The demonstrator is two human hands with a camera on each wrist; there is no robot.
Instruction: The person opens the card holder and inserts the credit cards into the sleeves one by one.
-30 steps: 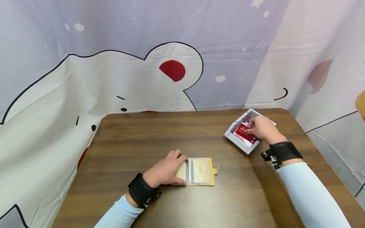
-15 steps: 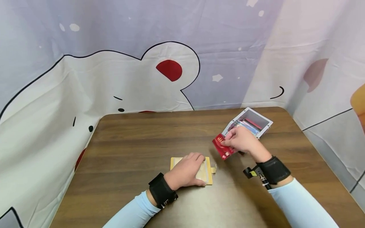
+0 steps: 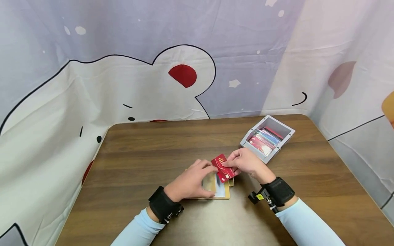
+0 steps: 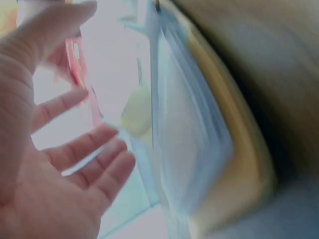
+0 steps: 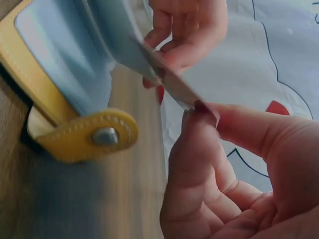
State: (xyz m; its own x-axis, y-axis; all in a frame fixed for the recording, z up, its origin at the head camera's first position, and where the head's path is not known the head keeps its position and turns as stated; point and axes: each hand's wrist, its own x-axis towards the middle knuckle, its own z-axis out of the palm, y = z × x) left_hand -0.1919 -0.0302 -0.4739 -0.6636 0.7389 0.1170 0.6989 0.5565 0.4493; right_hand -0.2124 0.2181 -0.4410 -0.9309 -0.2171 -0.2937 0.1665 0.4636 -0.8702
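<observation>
Red card [image 3: 223, 173] slants, its long side running far-left to near-right; my right grip [image 3: 248, 163] pinches it, my left [image 3: 191, 180] spreads loosely over the yellow book [image 3: 227, 194].

- Bright in the head view, glossy on the wooden tabletop [image 3: 234, 220].
- Overexposed in the left wrist view, blurred on the card holder [image 4: 241, 144].
- Dimmer, shadowier in the right wrist view.

Under the left hand [image 3: 190, 181] and right hand [image 3: 250, 163] spreads a wood-grain table [image 3: 147, 150]; beyond them hangs a lilac-and-white cloth [image 3: 123, 30] printed with black outlines [image 3: 183, 44], pale stars [image 3: 234, 83] and a red patch [image 3: 183, 76]
</observation>
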